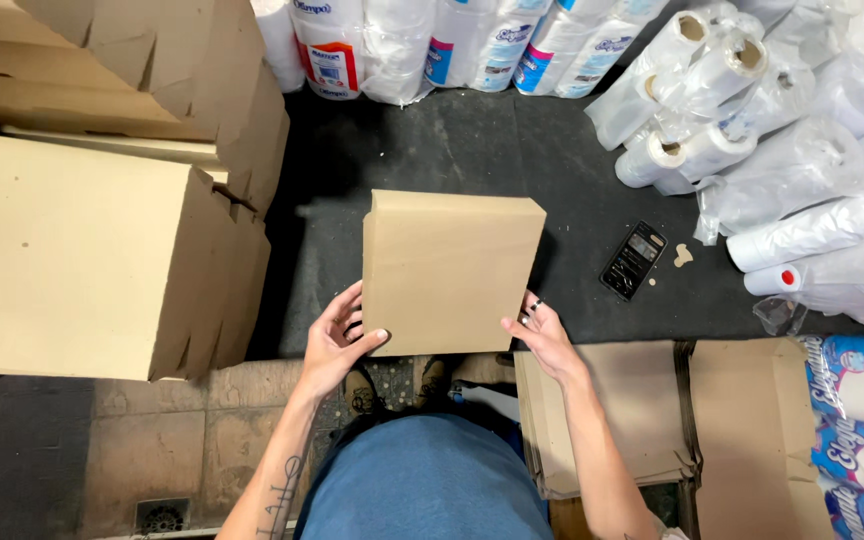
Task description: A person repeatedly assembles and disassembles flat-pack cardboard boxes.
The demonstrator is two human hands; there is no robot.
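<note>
A small brown cardboard box point(447, 265) is held upright over the dark floor mat, its flat side facing me. My left hand point(337, 335) grips its lower left corner, thumb on the face. My right hand point(544, 335) holds the lower right corner, a ring on one finger. Both forearms reach up from my lap, clad in blue.
Stacked folded cartons point(82, 250) fill the left. Flat cardboard sheets point(652, 410) lie at the lower right. Plastic-wrapped paper rolls point(752, 130) pile up at the right and along the back point(402, 45). A black phone point(633, 260) lies on the mat point(432, 150).
</note>
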